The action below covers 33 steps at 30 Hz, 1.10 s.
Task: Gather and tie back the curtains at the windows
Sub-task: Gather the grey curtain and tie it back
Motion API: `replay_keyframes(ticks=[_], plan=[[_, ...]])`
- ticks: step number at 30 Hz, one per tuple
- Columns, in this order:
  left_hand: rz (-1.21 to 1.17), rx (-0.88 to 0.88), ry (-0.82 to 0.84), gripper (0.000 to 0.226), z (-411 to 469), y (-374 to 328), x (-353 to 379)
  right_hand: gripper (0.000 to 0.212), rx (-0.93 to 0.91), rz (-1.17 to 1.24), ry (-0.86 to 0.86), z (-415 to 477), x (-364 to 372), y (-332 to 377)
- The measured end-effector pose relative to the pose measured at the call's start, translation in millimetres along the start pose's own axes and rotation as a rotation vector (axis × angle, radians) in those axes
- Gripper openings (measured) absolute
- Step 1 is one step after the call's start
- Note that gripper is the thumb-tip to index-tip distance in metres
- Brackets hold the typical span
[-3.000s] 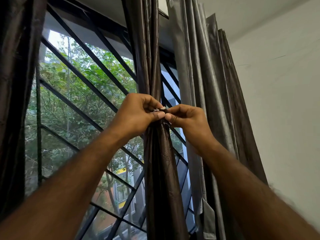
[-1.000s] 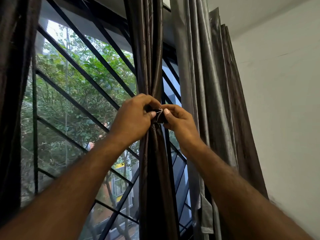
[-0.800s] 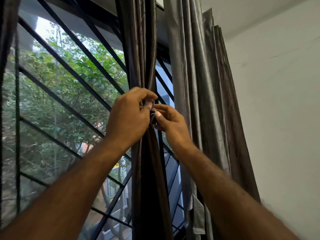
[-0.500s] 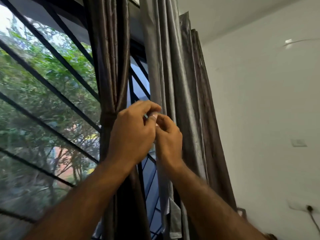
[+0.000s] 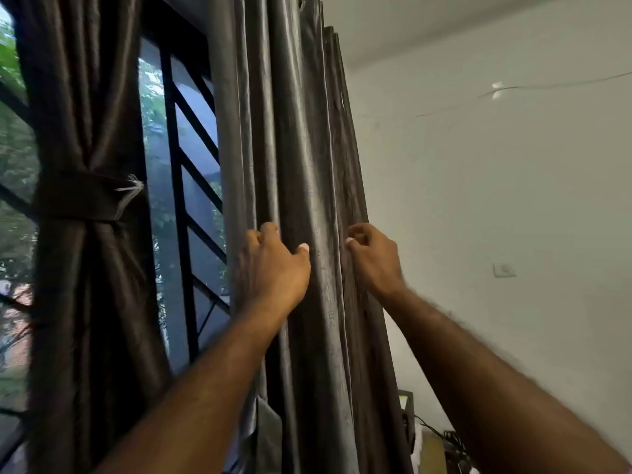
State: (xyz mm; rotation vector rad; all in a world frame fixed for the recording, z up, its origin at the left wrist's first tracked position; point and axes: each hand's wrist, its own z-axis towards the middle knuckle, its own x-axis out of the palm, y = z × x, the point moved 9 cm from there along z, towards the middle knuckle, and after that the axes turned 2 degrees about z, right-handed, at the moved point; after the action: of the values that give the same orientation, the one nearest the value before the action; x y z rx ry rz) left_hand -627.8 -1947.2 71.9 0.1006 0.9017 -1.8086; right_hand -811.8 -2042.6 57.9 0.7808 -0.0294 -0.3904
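Observation:
A dark brown curtain [image 5: 85,107] hangs at the left, bunched and held by a fabric tie-back band [image 5: 82,196] around its middle. To its right hangs a loose grey curtain [image 5: 301,148] in long folds beside the wall. My left hand [image 5: 277,265] curls around the grey curtain's left folds, fingers tucked behind the fabric. My right hand [image 5: 372,258] pinches the grey curtain's right edge. Both hands sit at the same height, a fold of fabric between them.
Black window bars [image 5: 178,213] cross the glass between the two curtains, with trees outside. A white wall [image 5: 496,186] stands at the right with a switch plate [image 5: 504,269]. Cables and small items [image 5: 441,443] lie low near the curtain's foot.
Both hands have let go of the tie-back on the brown curtain and moved right onto the grey curtain. The view has swung right, so the tied curtain now sits at the left.

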Motion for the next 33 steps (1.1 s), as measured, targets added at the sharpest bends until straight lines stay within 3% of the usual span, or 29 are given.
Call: replay_keyframes(ticks=[5, 10, 15, 19, 20, 23, 24, 25, 27, 29, 33], plan=[[0.065, -0.067, -0.192, 0.078, 31.2, 7.3, 56.6, 0.037, 0.069, 0.057, 0.016, 79.1, 7.9, -74.5], [0.114, -0.098, -0.424, 0.092, 74.3, 10.0, 102.4, 0.049, 0.130, 0.107, 0.123, 157.5, 62.1, -142.1], [0.288, -0.003, -0.444, 0.106, 101.2, 6.7, 130.4, 0.065, 0.153, 0.198, 0.241, 204.8, 128.9, -172.9], [0.293, 0.005, -0.436, 0.101, 114.5, 22.3, 121.8, 0.087, 0.160, 0.191, 0.237, 231.3, 169.0, -190.6], [0.271, 0.000, -0.442, 0.101, 116.3, 27.1, 117.2, 0.079, 0.175, 0.191, 0.237, 233.7, 176.2, -192.0], [0.242, 0.017, -0.447, 0.107, 119.0, 36.3, 108.8, 0.021, 0.149, 0.126, 0.175, 239.4, 181.1, -189.4], [0.247, 0.032, -0.438, 0.110, 119.6, 38.3, 107.6, 0.015, 0.121, 0.066, 0.110, 242.0, 177.3, -186.4], [0.256, 0.046, -0.427, 0.113, 119.7, 38.9, 106.1, 0.020, 0.097, 0.009, 0.041, 244.8, 173.5, -185.0], [0.272, 0.067, -0.397, 0.116, 120.5, 40.4, 105.4, 0.050, 0.136, -0.032, -0.028, 246.3, 166.9, -185.0], [0.265, 0.056, -0.374, 0.112, 121.9, 42.0, 104.4, 0.065, 0.226, 0.044, 0.007, 247.9, 170.7, -195.1], [0.238, 0.004, -0.360, 0.093, 128.1, 46.5, 102.3, 0.012, 0.159, 0.179, 0.101, 249.6, 179.7, -187.6]])
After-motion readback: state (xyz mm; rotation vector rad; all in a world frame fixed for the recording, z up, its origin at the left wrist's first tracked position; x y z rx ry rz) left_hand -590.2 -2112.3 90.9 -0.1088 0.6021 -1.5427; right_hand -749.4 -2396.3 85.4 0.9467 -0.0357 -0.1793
